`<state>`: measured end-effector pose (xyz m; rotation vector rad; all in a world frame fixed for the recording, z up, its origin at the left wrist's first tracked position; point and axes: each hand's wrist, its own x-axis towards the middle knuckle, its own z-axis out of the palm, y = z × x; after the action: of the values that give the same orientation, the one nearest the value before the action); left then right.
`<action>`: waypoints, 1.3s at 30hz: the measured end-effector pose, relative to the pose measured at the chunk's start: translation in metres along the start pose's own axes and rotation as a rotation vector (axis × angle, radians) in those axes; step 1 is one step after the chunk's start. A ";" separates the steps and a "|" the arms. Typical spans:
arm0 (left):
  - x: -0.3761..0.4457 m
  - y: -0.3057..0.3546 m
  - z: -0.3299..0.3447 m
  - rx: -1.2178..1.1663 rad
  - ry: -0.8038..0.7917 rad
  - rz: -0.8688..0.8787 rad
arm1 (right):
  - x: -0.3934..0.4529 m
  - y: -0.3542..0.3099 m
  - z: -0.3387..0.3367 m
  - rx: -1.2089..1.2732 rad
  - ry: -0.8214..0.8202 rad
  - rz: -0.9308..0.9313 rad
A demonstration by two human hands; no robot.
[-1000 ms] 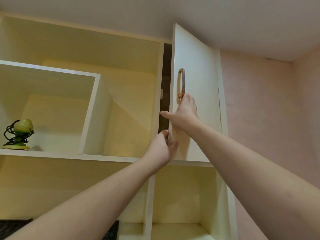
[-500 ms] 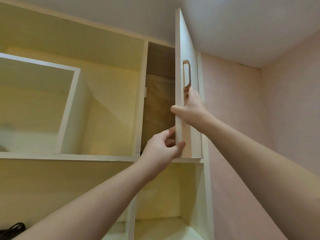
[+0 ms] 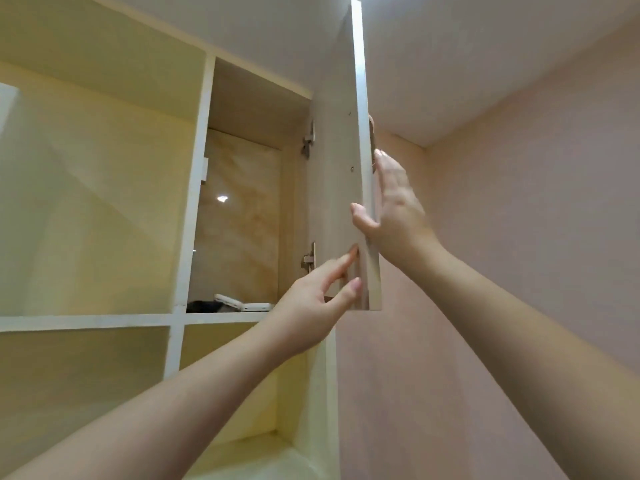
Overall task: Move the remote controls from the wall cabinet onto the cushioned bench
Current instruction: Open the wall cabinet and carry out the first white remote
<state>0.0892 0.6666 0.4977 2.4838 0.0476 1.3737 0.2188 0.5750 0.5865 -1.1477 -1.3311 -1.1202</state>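
The white cabinet door (image 3: 337,188) stands swung wide, edge-on to me. My right hand (image 3: 394,209) lies flat on its outer face with the thumb hooked round the edge, just below the handle. My left hand (image 3: 318,303) touches the door's inner face near its bottom corner, fingers spread. Inside the opened compartment, white remote controls (image 3: 242,304) lie on the shelf beside a dark object (image 3: 202,305); only their tops show above the shelf lip.
The cream wall cabinet (image 3: 194,188) has open cubbies to the left and below. A pink wall (image 3: 519,271) runs on the right, close to the swung door. Two metal hinges (image 3: 309,140) show on the compartment's right side.
The door has swung from nearly shut to wide open, moved by both hands. The compartment's inside and the remotes have come into view. My view shifted right.
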 end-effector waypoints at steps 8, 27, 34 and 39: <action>0.026 -0.044 0.025 0.147 -0.054 0.011 | -0.023 0.050 -0.028 -0.616 -0.175 -0.405; 0.025 -0.066 0.030 0.844 -0.093 0.084 | -0.057 0.050 -0.014 -0.985 -0.352 -0.217; -0.011 -0.075 -0.024 1.052 -0.117 0.068 | -0.054 0.024 0.006 -0.870 -0.258 -0.171; -0.034 -0.079 -0.073 1.137 -0.139 0.032 | -0.051 -0.008 0.033 -0.716 -0.290 -0.147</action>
<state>0.0190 0.7541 0.4848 3.4395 1.0162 1.3875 0.2089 0.6041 0.5334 -1.8025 -1.2738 -1.6594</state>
